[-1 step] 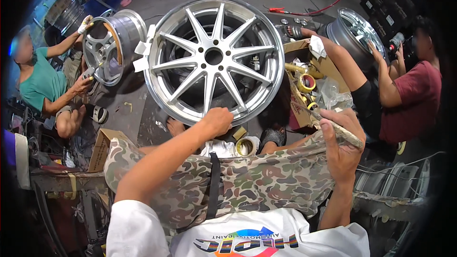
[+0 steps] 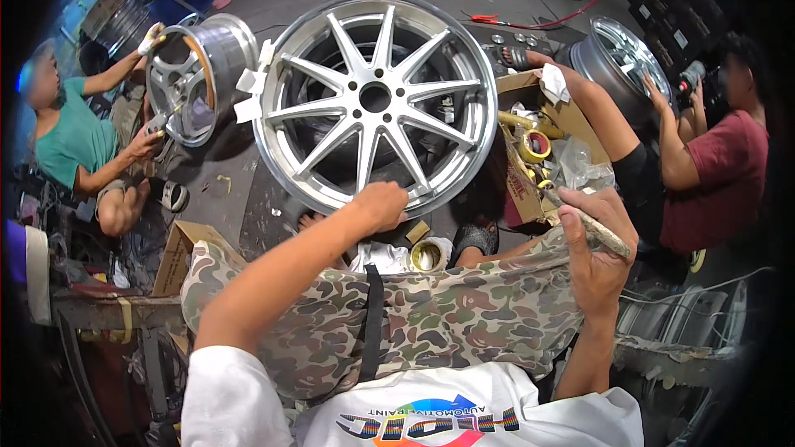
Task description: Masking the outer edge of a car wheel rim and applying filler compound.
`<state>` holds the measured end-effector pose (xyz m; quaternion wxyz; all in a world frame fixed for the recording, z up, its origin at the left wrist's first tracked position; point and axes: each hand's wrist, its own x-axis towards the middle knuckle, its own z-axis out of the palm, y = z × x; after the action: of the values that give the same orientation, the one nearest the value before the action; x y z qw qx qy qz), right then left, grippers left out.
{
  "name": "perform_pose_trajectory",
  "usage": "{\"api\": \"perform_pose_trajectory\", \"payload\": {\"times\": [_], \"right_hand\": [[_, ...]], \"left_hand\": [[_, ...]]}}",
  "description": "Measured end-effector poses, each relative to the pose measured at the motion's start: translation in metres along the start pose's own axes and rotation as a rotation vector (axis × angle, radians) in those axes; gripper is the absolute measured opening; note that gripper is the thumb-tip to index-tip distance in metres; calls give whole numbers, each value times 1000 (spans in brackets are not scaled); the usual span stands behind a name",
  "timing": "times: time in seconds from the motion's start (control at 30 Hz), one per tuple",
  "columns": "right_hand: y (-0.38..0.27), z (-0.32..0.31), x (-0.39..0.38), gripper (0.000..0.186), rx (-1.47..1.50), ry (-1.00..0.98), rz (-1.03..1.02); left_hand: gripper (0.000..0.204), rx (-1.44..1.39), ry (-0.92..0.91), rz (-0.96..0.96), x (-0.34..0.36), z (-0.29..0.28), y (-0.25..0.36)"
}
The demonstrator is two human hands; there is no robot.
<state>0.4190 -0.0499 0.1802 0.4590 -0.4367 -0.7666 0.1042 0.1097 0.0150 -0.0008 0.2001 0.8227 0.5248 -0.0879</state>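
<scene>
A silver multi-spoke wheel rim (image 2: 360, 55) lies face up in front of my knees. My left hand (image 2: 381, 205) is closed at its near edge, knuckles up; the fingertips and anything pinched in them are hidden. Away from the wheel, over my right knee, my right hand (image 2: 598, 240) grips a slim tool with a worn, pale handle (image 2: 604, 234). Its thin front end points up and left. White paper pieces (image 2: 248, 94) stick out at the wheel's left edge. Below the wheel, a tape roll (image 2: 426, 257) and a small tan block (image 2: 417, 232) sit near my feet.
Right of the wheel stands an open cardboard box (image 2: 517, 190) with tape rolls and plastic. At left, a person in green holds another wheel (image 2: 224, 50); at right, a person in dark red handles a wheel (image 2: 592, 58) and a power tool (image 2: 691, 74). A red hose (image 2: 571, 16) crosses the floor.
</scene>
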Motion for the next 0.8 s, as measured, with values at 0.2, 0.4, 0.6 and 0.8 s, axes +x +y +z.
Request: {"api": "perform_pose_trajectory", "payload": {"times": [0.2, 0.4, 0.6, 0.8], "right_hand": [[1, 10, 19, 18, 44, -37, 31], [29, 43, 68, 30, 162, -27, 60], [152, 83, 125, 36, -57, -397, 251], [290, 142, 111, 38, -415, -457, 425]], "left_hand": [[38, -26, 82, -171, -11, -67, -53], [41, -113, 173, -576, -82, -91, -170], [47, -529, 101, -863, -105, -73, -231], [53, -910, 316, -755, -105, -29, -247]]}}
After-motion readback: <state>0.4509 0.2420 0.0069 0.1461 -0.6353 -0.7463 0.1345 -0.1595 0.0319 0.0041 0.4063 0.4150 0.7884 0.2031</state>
